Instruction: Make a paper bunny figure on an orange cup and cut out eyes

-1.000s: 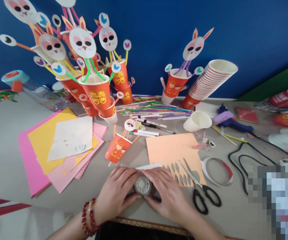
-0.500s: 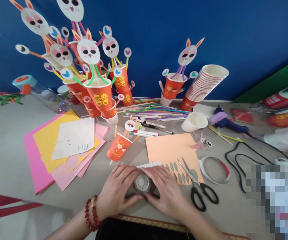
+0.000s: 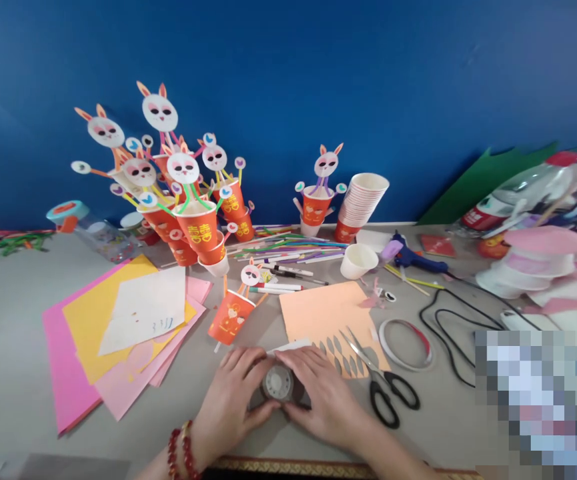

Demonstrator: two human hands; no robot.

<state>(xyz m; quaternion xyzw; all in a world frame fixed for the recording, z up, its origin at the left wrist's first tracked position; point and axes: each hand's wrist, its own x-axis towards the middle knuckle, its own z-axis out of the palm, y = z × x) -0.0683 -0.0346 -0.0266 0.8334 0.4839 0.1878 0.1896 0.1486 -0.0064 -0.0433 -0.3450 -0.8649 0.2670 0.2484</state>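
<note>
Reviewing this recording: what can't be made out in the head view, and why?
Head view: whatever the left hand and right hand cover beside the round grey piece.
Head view: lower right corner, masked by a pixelated patch.
Head view: blue marks on the white sheet, too small to read.
Head view: right forearm, cut off by the bottom edge.

The left hand and right hand cover both sides of the grey round-hubbed object, hiding its full outline. Beyond the fingertips, a white strip has its near edge hidden. Both forearms and the red beads run off the bottom edge. Right of the hands, a pixelated patch masks whatever lies there, including part of the black cable. Left of them, the blue marks on paper are too small to read.
</note>
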